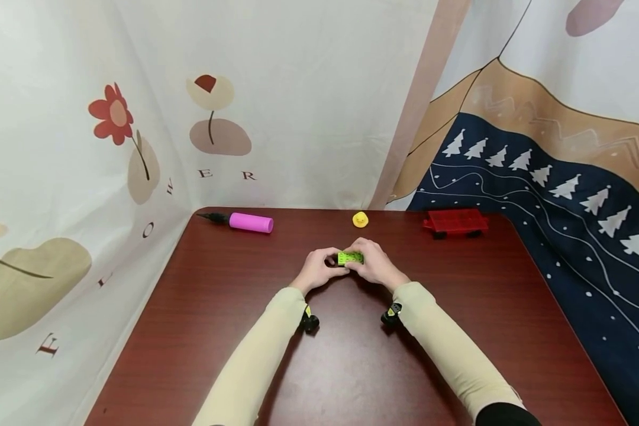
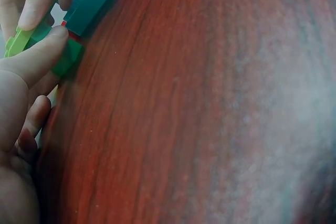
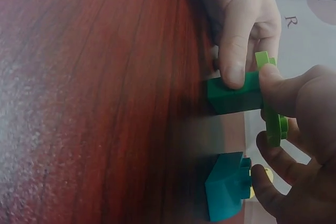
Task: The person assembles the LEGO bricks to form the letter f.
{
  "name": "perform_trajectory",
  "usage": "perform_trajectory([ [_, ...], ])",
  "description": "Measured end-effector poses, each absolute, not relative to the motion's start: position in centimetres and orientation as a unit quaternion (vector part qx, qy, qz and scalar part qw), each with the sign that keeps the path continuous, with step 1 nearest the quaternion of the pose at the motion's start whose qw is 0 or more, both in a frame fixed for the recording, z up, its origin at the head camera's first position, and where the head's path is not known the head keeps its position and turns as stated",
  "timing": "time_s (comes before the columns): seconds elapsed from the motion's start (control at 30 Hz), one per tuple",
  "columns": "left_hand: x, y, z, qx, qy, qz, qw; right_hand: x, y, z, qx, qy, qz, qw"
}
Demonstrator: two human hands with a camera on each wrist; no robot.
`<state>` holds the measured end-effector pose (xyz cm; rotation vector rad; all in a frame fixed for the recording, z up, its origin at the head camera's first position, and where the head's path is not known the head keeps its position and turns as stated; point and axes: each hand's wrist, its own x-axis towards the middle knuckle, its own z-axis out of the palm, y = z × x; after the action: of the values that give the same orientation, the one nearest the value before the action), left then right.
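Toward the far middle of the bench, your left grip holds the green block, your right grip pinching the lime plate against it: seemingly joining! Next likely wants a square press, minding the teal block just right.

The left forearm and right forearm slant forward and inward to the green block stack. The left hand grips it from the left, thumb on the near side; the right hand pinches it from the right, thumb in front, fingers behind.
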<state>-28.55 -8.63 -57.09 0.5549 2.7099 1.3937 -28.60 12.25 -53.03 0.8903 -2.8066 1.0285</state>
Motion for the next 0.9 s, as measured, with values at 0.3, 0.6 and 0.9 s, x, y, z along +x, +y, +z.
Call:
perform_trajectory([
  [0.3,-28.7,-8.8,-56.9,0.18,0.873,0.452,0.029,-28.3,12.0,-52.6,0.289,-0.908,0.304,0.017],
  [0.6,-28.6,-9.1,-57.1,0.177,0.872,0.454,0.039,-28.2,11.7,-52.2,0.284,-0.906,0.313,0.018],
  [0.9,-28.5,-9.3,-57.1,0.198,0.85,0.488,0.025,-28.5,11.8,-52.0,0.27,-0.906,0.326,0.016],
])
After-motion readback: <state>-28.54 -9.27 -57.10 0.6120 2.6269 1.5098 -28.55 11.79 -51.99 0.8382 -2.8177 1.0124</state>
